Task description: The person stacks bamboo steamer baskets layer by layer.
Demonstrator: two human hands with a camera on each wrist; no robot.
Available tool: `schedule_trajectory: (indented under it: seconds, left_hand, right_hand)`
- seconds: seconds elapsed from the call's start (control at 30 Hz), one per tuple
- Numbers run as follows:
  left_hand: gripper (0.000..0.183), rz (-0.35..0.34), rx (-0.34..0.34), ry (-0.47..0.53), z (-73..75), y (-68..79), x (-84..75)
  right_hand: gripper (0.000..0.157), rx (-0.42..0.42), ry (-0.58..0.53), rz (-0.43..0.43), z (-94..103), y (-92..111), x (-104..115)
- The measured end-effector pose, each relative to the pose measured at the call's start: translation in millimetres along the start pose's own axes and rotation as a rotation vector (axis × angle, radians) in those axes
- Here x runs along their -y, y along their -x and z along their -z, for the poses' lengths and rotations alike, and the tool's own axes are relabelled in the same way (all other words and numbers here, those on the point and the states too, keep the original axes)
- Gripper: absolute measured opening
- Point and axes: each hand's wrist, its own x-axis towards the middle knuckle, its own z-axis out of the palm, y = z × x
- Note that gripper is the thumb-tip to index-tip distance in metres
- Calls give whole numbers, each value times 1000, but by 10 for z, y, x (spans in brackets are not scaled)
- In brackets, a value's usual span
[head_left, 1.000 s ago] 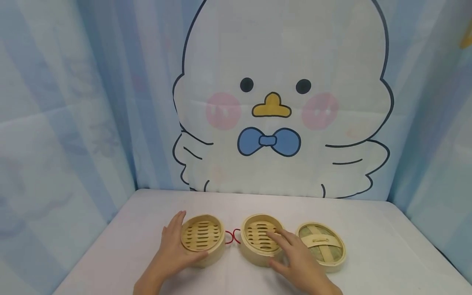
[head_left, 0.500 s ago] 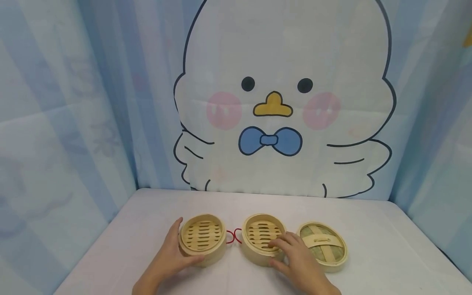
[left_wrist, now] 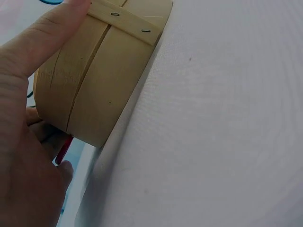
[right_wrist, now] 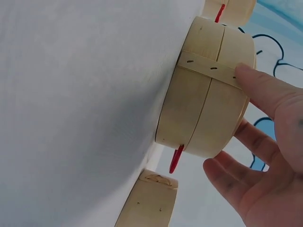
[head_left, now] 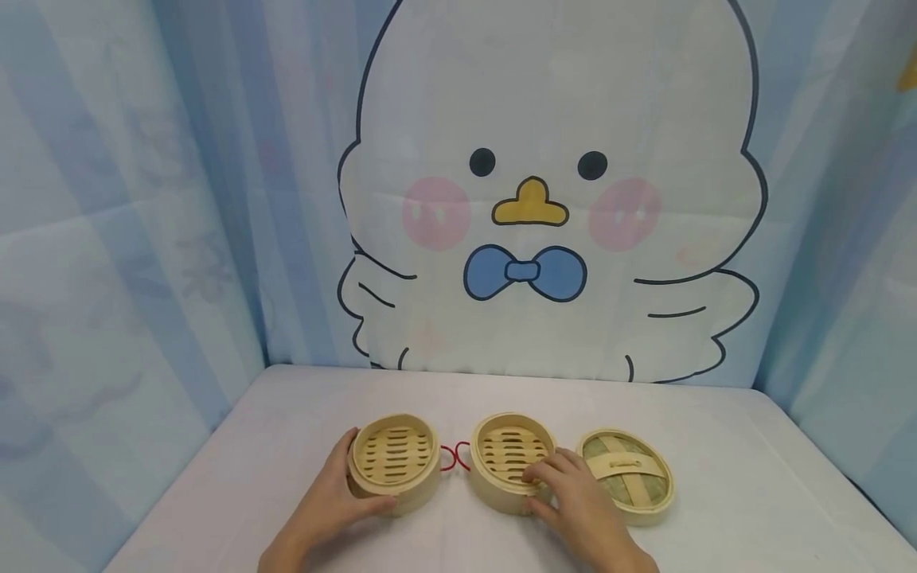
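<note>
Two round bamboo steamer baskets with slotted bases stand side by side on the table. My left hand (head_left: pixel 325 497) grips the left steamer basket (head_left: pixel 394 458), thumb against its front wall and fingers around its left side; the left wrist view shows the thumb on the stapled wall (left_wrist: pixel 99 80). At the right steamer basket (head_left: pixel 505 450), my right hand (head_left: pixel 583 505) pinches the near right rim, with the thumb (right_wrist: pixel 260 87) on the outer wall and fingers over the edge. Red loops (head_left: pixel 454 457) stick out between the two baskets.
A woven bamboo steamer lid (head_left: pixel 630 473) with a cross strap lies just right of the right basket, partly behind my right hand. White cloth covers the table (head_left: pixel 745 477). A curtain (head_left: pixel 544 342) with a cartoon bird hangs at the back.
My left fingers have come down and closed around the left basket's side. The right fingers have curled in slightly at the right basket's rim. Baskets and lid stay in place.
</note>
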Motion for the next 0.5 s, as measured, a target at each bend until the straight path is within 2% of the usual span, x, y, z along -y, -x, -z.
schedule_trajectory:
  seconds: [0.33, 0.5]
  left_hand:
    - [122, -13, -2, 9, 13, -8, 15]
    - [121, -7, -7, -4, 10, -7, 20]
  right_hand:
    - [31, -47, 78, 21, 0, -15, -24]
    - [32, -113, 64, 68, -16, -28, -49]
